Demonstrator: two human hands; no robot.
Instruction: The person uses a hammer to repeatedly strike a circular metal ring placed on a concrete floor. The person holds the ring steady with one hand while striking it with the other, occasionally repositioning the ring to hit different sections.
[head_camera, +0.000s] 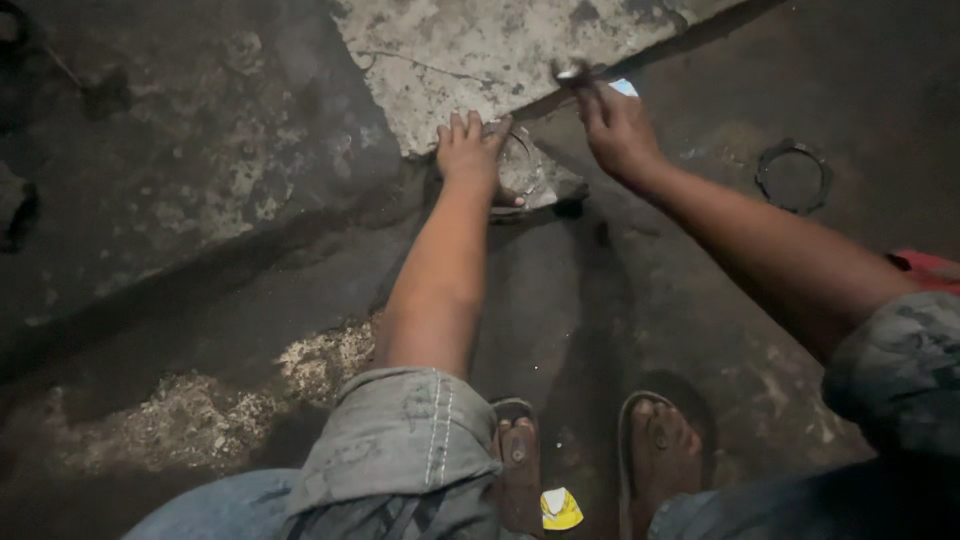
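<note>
Head camera looks down at a dirty, dark floor (200, 300) where a person squats in sandals. The left hand (468, 155) lies flat with its fingers spread, pressing on a round metal ring (520, 165) that sits on a small grey slab just below the corner of a big pale concrete patch (480, 50). Pressing down like this looks like a way to keep the ring from sliding. The right hand (615, 125) is just beside it, a little higher, with its fingers closed around a thin tool (573, 72) whose shiny tip pokes out above the fingers; what kind of tool it is cannot be told. A second dark ring (794, 178) with bumps on its edge lies well apart near the right edge of the floor. A small yellow scrap (560, 508) lies between the two sandals (655, 460) at the bottom edge.
</note>
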